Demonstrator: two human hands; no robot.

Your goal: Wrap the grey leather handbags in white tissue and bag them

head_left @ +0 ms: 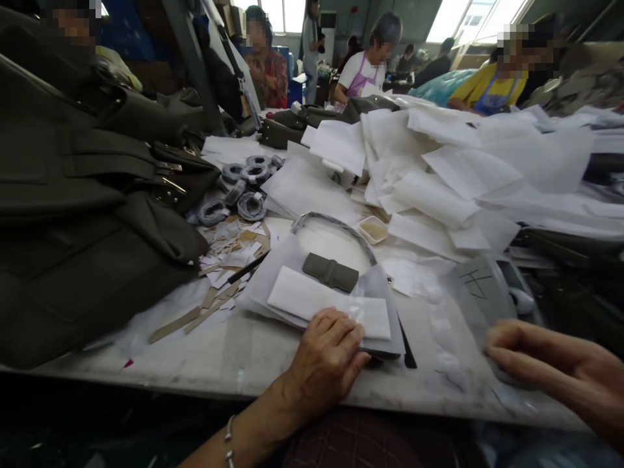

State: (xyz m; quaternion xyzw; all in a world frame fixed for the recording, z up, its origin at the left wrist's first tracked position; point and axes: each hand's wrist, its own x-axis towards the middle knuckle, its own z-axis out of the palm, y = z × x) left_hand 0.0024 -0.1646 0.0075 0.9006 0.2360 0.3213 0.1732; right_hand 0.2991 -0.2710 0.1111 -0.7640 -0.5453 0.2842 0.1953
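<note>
My left hand [326, 357] grips the near edge of a handbag [331, 272] lying flat on the table, its fingers bent over the white foam strip [316, 300] across it. A dark olive flap shows above the strip. The bag's arched handle [336, 227] is wound in grey wrapping, and thin translucent sheeting spreads out under the foam. To the right, my right hand [541, 364] is closed in a pinch beside a grey tape dispenser [482, 286] with black marks written on it. Whatever sits between those fingertips is too blurred to make out.
Large dark olive bags [88, 234] pile up at the left. Paper and card scraps [229, 260] lie near several wrapped coils [251, 172]. White foam sheets [439, 162] heap at the back right, behind a small white dish [373, 229]. Several people work beyond.
</note>
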